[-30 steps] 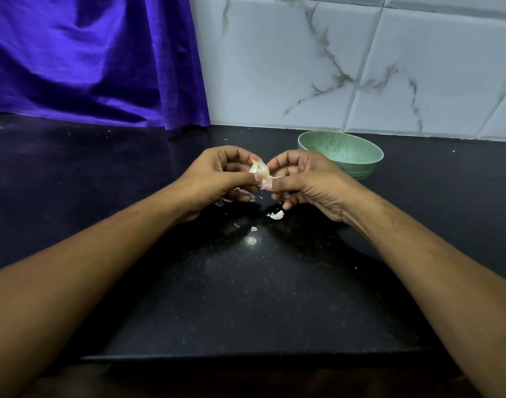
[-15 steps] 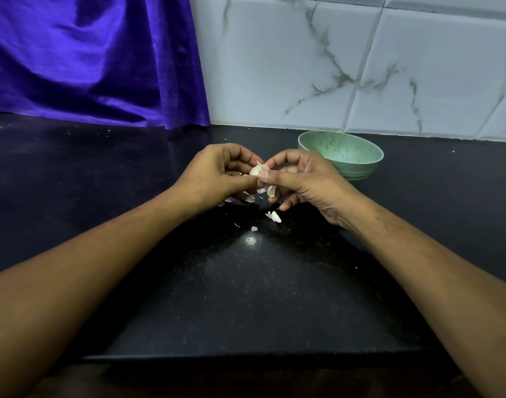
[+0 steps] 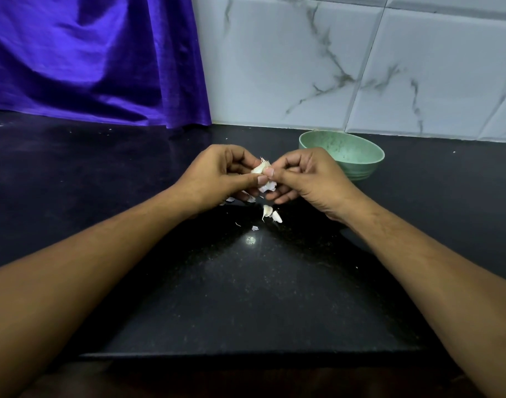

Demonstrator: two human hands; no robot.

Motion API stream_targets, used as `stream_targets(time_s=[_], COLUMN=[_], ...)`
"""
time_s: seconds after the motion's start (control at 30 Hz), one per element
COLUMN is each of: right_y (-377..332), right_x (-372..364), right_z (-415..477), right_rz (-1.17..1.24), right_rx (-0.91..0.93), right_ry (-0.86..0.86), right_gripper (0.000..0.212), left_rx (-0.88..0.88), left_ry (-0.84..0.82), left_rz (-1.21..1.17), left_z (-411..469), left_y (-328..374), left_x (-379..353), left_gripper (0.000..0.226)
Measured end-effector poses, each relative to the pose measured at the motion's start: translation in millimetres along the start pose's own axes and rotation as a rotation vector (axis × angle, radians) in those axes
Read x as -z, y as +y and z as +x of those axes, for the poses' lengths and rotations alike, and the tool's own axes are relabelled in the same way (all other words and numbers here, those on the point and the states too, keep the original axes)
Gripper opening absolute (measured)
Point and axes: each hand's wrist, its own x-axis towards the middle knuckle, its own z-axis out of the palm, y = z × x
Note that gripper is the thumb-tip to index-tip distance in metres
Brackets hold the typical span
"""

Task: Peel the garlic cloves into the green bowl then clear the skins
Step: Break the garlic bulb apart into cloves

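Head view. Left hand (image 3: 217,176) and right hand (image 3: 309,179) meet above the table (image 3: 246,297). The fingers (image 3: 247,182) of both pinch one clove (image 3: 260,168), thumbs touching.

Bowl (image 3: 361,168) stands just behind the right hand and looks empty.

Risks:
- The clove is small and may slip from the pinch.
- The papery skins (image 3: 267,211) under the hands are light and could scatter.

Materials:
- Clove: pale, tapered, frayed tip.
- Bowl: round, matte green, speckled.
- Table: polished black stone, glossy.
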Motion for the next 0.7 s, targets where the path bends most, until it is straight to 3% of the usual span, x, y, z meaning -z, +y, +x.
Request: stream_targets(time_s=[0.23, 0.43, 0.7], right_y=[-1, 2, 4], right_x=[0, -3, -7], right_z=[1, 3, 2], right_rz=[-0.049, -0.034, -0.014], right_rx=[0.033, 0.032, 0.029], right_ry=[0.029, 0.078, 0.106], right_gripper=[0.02, 0.019, 0.021], left_rx=[0.029, 0.014, 0.004], left_ry=[0.016, 0.064, 0.1], left_rz=[-0.086, -0.086, -0.103], left_z=[0, -1, 0], left_y=[-1, -4, -11], left_x=[-2, -8, -11], left_gripper=[0.039, 0.025, 0.028])
